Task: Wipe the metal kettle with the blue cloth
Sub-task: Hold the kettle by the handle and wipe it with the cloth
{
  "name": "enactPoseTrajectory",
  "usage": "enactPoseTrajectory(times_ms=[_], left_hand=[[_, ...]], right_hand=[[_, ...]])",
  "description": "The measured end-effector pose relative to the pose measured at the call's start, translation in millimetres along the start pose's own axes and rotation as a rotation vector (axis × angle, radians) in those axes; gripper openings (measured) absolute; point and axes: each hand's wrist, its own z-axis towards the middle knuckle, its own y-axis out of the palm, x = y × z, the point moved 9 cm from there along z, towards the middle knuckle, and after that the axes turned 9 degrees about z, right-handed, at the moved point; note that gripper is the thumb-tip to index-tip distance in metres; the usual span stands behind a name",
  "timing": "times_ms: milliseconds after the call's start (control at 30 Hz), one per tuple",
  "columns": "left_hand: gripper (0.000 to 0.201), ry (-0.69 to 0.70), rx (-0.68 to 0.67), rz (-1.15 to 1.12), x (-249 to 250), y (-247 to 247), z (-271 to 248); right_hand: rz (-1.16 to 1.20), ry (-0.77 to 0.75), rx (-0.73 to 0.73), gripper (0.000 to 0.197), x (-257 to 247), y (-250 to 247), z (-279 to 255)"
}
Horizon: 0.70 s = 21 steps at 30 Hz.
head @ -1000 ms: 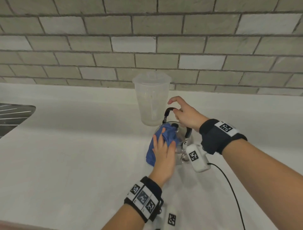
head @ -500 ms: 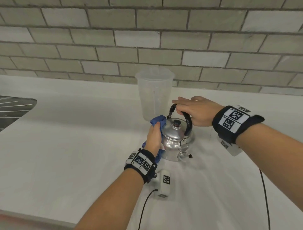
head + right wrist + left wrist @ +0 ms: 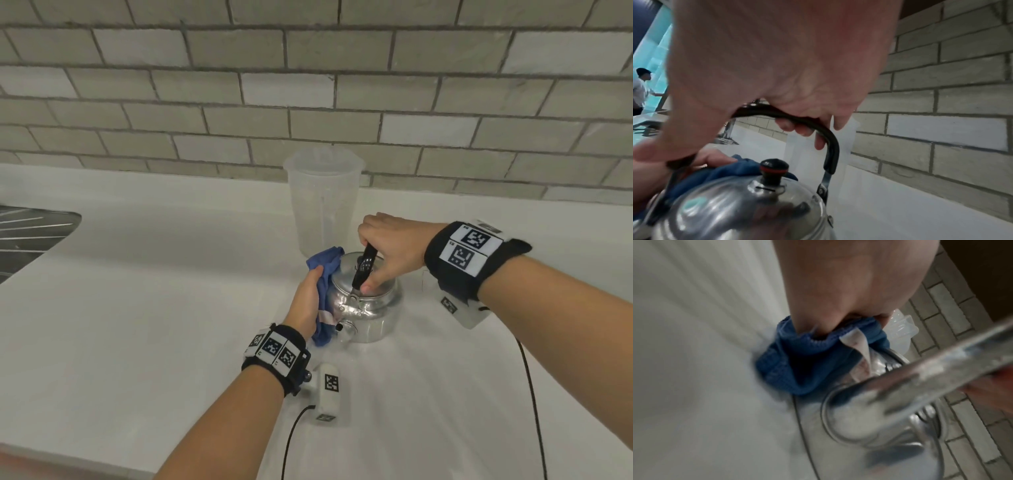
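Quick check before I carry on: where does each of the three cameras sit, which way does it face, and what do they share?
Head: worn on the head, looking forward and down at the counter; both forearms, the left hand on the cloth, the right hand on the kettle handle.
Left wrist: looks along the left hand at the cloth against the blurred kettle.
Right wrist: looks along the right hand at the handle, toward the brick wall.
Shared: kettle and cloth show in all three.
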Motion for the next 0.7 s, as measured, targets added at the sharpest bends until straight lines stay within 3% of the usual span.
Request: enactPoseTrajectory(times_ms=[100,267,467,533,667,700], left_hand=[[0.033,0.0,0.086,-0.01,-11.2,-15.8,1.0],[0.037,0.009,0.169,-0.082,-28.6,-32.2,-0.5],[0.062,0.051,0.419,-0.17,-0.9,-47.3,-9.6],[0.061,0.051,0.415,-0.124,2.5,-33.6,-10.0],[0.092,0.059,0.299,0.039,-11.8,10.4,-0.9],[0.086,0.08,0.295,0.081,-11.1,15.8,-3.9]], right_hand=[[-0.021,0.008,0.099,0.068,-0.8,0.4,0.8],[-0.008,0.183,0.234,0.073,12.9,-2.3,1.1],[-0.028,0.345,0.284,0.071,19.8,-6.4,-1.7],[-0.007,0.393,0.252,0.067,23.6,-5.8,-2.3],[0.004,0.396,0.23,0.06,14.8,-4.3,3.9],[0.009,0.395,0.234,0.057,11.8,-3.9,5.4]])
